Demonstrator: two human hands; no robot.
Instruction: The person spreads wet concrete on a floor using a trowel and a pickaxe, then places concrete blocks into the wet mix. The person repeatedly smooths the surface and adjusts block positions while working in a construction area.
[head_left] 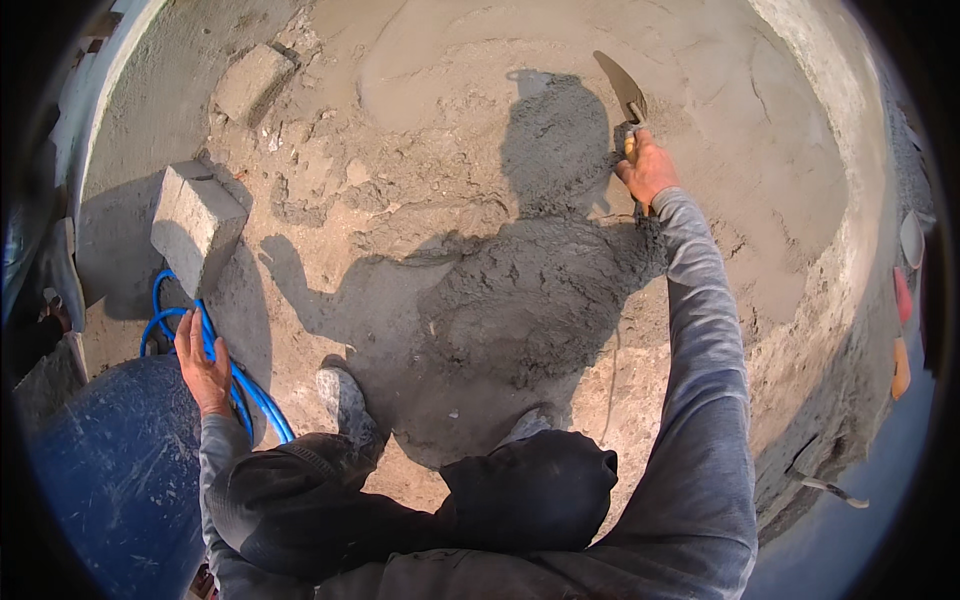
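My right hand [649, 170] is closed round the wooden handle of a trowel [622, 86], its metal blade pointing away from me over the wet mortar. A heap of grey mortar [530, 290] lies in front of my feet, partly in my own shadow. Smoother mortar [740, 150] spreads beyond and to the right of the trowel. My left hand [203, 368] is held out with its fingers stretched, holding nothing visible. Below it runs a coiled blue hose [240, 385], and a concrete block [198, 222] stands just beyond that hand.
A second block [254, 84] lies at the far left among crumbs of mortar. Near my left arm stands a large blue drum [120, 470]. Along the right edge runs a raised curved rim [850, 190], with an orange-handled tool [900, 368] outside it. My shoes [347, 400] stand close to the heap.
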